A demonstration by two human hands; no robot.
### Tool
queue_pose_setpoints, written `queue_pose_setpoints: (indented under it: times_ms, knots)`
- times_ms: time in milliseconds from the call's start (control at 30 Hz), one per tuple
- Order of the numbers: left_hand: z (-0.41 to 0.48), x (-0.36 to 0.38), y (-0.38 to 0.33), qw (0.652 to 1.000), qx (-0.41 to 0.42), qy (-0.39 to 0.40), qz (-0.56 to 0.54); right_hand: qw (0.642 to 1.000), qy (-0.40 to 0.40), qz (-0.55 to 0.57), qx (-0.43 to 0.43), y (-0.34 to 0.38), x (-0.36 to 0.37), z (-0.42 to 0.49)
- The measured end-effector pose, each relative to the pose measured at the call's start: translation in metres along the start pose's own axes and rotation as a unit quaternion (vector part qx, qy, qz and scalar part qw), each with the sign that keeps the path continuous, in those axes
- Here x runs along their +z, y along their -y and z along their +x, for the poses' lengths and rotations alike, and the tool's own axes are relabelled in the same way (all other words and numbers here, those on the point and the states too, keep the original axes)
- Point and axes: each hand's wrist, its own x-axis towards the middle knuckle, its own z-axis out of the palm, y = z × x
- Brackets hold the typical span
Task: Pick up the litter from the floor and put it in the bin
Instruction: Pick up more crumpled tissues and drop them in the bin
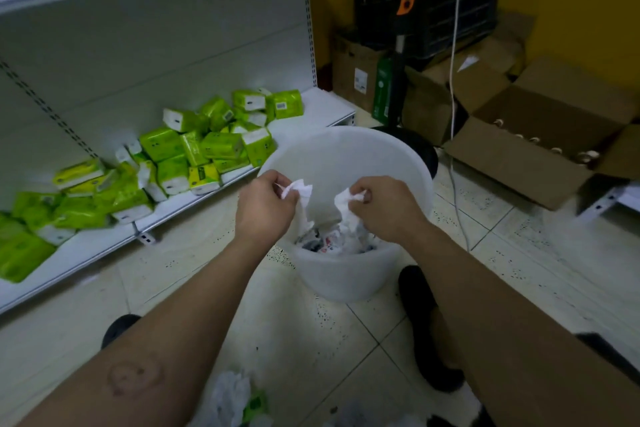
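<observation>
Along the left edge, the shelf [104, 246] is carrying a heap of green tissue packs [194, 149], sitting well apart from the work and not crowding it. Next to the right, the left hand [266, 206] is reaching over the near-left rim of the white bin [339, 281], its thumb and fingers pinching a crumpled white tissue [300, 191]; that piece is hanging down from the pinch, long axis pointing into the bin's open mouth. Across a narrow gap, the right hand [386, 210] is doing the same over the near-right rim, fingers curled tight on a second white tissue [346, 201] that is trailing downward toward the crumpled waste [332, 241] lying at the bottom of the bin. Both pieces are hovering inside the ring of the rim rather than beside it, so the coming move probably turns on simply letting go: each should be falling straight in, with no sideways carry needed. The bin's wall is standing between the two forearms, and its mouth is giving open room all round the hands. More litter [232, 395] is lying on the tiled floor at the bottom of the view, between the forearms and nearer the left one, so the left hand looks better placed to be fetching it. To the right, a dark shoe [427, 326] is resting just beside the bin, and further right, open cardboard boxes [540, 139] and a white cable [453, 80] are sitting well clear.
</observation>
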Motion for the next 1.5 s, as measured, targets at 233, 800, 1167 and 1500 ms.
queue_pose_setpoints:
  times_ms: [233, 800, 1167, 1500]
  knots:
    - [0.008, 0.04, 0.024, 0.992, -0.033, 0.06, 0.102, 0.982, 0.163, -0.098, 0.019, -0.016, 0.021, 0.019]
    - [-0.108, -0.009, 0.111, 0.976, -0.03, 0.144, 0.163, 0.962, 0.194, -0.13, -0.14, 0.05, 0.074, -0.053]
    - [-0.235, 0.018, 0.211, 0.898, -0.242, 0.357, 0.087, 0.795, 0.5, -0.34, 0.042, -0.017, 0.165, -0.143]
    - [-0.25, 0.07, 0.243, 0.849, -0.257, 0.454, 0.084, 0.705, 0.615, -0.318, 0.155, -0.082, 0.24, -0.176]
